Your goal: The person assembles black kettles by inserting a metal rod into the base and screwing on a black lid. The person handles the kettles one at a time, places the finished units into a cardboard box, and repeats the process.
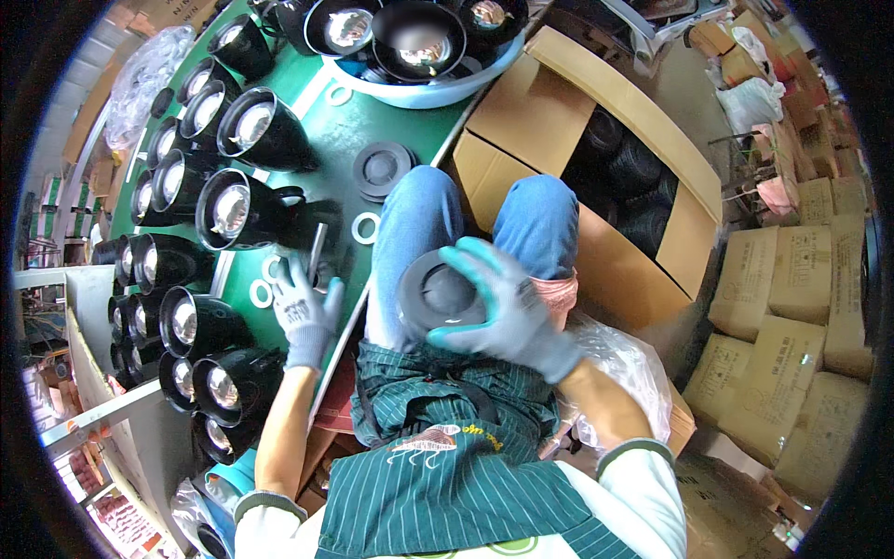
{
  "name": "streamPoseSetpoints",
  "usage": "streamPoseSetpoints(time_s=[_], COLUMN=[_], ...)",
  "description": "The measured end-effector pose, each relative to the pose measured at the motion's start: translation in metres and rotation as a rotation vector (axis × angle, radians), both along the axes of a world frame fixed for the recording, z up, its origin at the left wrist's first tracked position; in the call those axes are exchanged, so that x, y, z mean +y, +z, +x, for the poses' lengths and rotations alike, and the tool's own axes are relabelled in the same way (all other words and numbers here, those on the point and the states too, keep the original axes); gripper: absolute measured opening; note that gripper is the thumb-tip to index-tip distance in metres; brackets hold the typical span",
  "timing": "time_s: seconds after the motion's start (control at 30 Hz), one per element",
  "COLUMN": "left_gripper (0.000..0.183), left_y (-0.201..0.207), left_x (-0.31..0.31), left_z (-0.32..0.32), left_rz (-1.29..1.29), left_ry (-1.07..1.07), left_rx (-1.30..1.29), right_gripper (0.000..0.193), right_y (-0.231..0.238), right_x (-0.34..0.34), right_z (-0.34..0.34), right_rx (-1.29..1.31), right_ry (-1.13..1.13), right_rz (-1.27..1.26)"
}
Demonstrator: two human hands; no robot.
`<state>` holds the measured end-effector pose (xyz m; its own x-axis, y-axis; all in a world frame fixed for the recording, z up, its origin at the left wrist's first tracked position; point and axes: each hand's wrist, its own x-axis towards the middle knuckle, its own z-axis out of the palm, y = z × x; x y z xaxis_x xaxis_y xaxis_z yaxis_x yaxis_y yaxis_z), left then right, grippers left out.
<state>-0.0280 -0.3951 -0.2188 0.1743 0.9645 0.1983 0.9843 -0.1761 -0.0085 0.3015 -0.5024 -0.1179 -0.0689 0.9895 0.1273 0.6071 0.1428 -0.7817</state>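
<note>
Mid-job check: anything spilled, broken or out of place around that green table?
No spill or breakage shows. Only the white rings look untidy, lying scattered on the green table, some close to the left hand. One black cup in the pale blue basin has a blurred patch, so I can't judge it fully.

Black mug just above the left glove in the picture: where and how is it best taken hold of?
Probably by the handle, coming from the right: that loop juts out from the black mug on that side, while other mugs stand close on its left.
</note>
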Motion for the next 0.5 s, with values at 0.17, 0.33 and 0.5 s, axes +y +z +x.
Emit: streamPoseSetpoints(time_s=[0.17, 0.33, 0.5], left_gripper=[0.072, 0.079, 0.074], left_y=[-0.009, 0.16, 0.19], left_x=[0.023, 0.049, 0.044], left_z=[-0.012, 0.104, 0.148], left_rz=[-0.423, -0.691, -0.885], left_ry=[-0.059, -0.854, -1.052], left_rx=[-0.522, -0.692, -0.144], right_gripper=[0.134, 0.143, 0.109], right_y=[-0.033, -0.047, -0.03], right_x=[-0.002, -0.006, -0.005], right_z=[0.005, 0.005, 0.004], right_rx=[0.293, 0.593, 1.398], right_ry=[0.038, 0.01, -0.13], right_rz=[-0.07, -0.015, 0.055])
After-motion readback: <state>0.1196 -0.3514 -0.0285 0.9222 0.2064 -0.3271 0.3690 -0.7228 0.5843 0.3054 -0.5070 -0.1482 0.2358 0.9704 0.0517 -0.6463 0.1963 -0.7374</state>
